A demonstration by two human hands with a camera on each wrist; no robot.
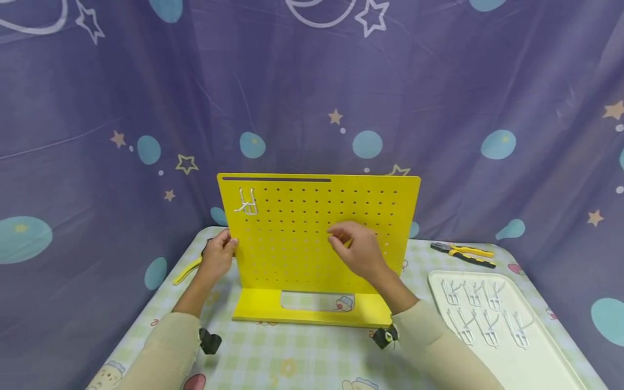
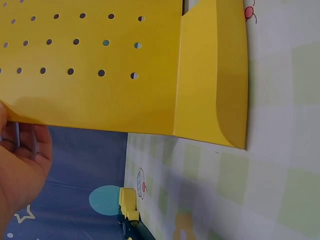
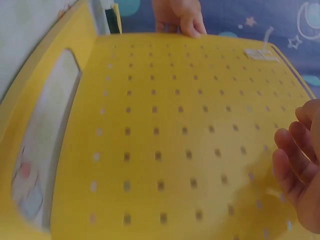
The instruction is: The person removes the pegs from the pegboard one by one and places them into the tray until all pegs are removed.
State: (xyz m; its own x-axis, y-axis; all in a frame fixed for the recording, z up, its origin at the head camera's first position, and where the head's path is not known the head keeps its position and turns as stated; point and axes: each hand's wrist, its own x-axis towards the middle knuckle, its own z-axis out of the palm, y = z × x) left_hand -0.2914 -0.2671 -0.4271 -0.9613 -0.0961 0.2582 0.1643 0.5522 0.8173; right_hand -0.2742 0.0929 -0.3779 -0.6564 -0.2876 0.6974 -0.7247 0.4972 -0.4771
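A yellow pegboard (image 1: 292,260) with rows of small holes stands upright on its flat base. My left hand (image 1: 218,254) grips its left edge, thumb at the front face and fingers behind, as the left wrist view shows from close by. A white wire hook (image 1: 248,207) hangs in the holes at the board's upper left. In front of the board's right half is my right hand (image 1: 358,249), fingers loosely bent with nothing between them. In the right wrist view, the right hand (image 3: 300,160) appears at the right side, near the board's face.
On the right, a cream tray (image 1: 541,363) bears several white wire hooks (image 1: 489,329). Black-and-yellow pliers (image 1: 463,254) lie behind the tray. Another yellow-handled tool (image 1: 187,271) lies left of the board, partly behind the left hand. A checked cloth (image 1: 253,357) covers the table.
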